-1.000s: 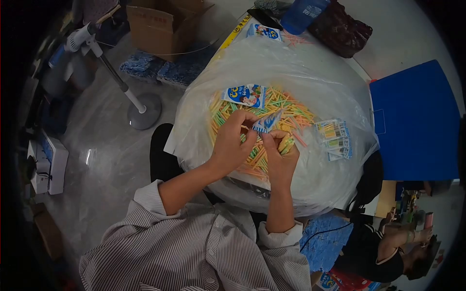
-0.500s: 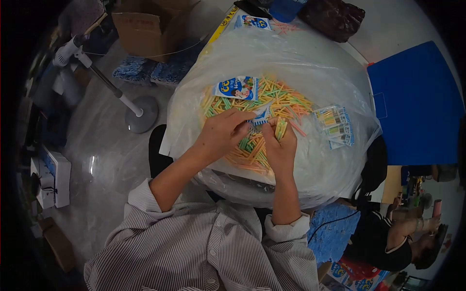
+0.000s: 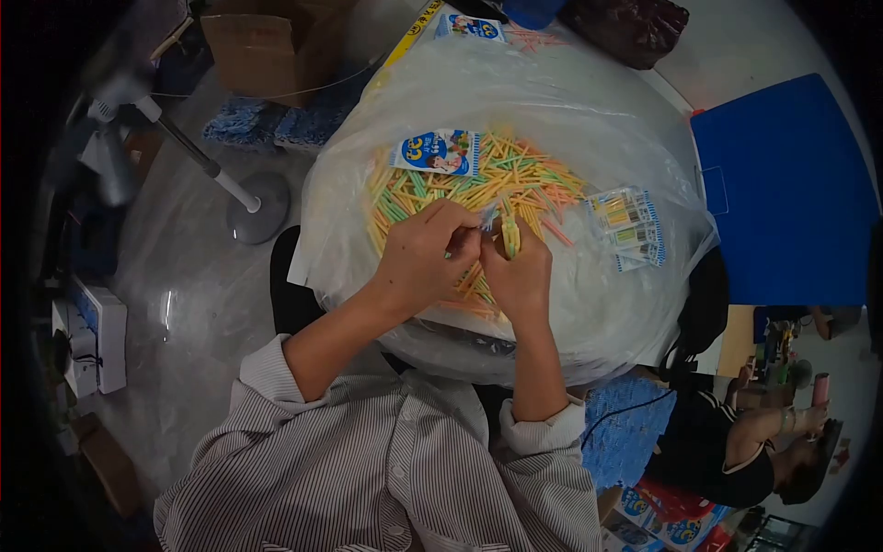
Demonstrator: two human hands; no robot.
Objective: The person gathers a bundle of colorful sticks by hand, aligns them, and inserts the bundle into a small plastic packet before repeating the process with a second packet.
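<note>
My left hand (image 3: 425,256) is closed in a pinch at the edge of a small blue-and-clear packet (image 3: 488,215), most of which the fingers hide. My right hand (image 3: 519,278) touches it from the other side and grips a bundle of yellow-green candy sticks (image 3: 510,235) upright by the thumb. Below both hands spreads a heap of loose candy sticks (image 3: 524,175) in yellow, green, orange and pink, on a clear plastic sheet (image 3: 589,304). A printed blue-and-white bag (image 3: 436,152) lies on the heap. Several filled packets (image 3: 628,228) lie overlapped to the right.
A blue bin or panel (image 3: 782,193) stands at the right. Beyond the far table edge are a dark red plastic bag (image 3: 630,29) and another printed bag (image 3: 471,28). On the left are a cardboard box (image 3: 267,55) and a stand (image 3: 258,207). Another person (image 3: 727,451) is at lower right.
My hands have come closer together, their fingertips now meeting around the small packet. The stick bundle has tipped more upright. The whole view has shifted slightly.
</note>
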